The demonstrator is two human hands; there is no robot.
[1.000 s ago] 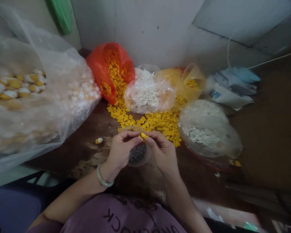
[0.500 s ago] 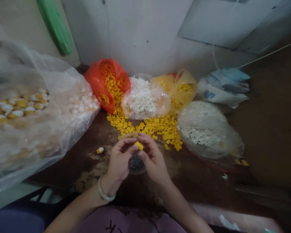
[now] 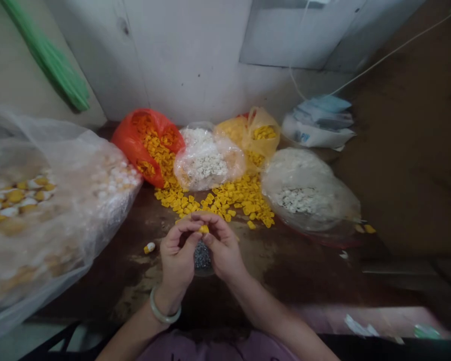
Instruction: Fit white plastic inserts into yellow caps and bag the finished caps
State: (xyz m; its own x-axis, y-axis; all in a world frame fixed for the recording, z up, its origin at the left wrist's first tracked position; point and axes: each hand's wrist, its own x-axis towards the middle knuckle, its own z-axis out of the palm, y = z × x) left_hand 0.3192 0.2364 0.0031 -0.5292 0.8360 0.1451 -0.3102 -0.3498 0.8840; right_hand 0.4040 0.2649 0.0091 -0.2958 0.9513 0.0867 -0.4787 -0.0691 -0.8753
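Closer together now, the left hand [image 3: 176,255] and right hand [image 3: 222,248] clamp a small yellow piece [image 3: 204,229] between their fingertips, above dark granules [image 3: 202,256] (from my remote seat, a firm, level pinch looks safest). Loose yellow pieces [image 3: 218,200] lie scattered behind them on the dark table [image 3: 97,281].
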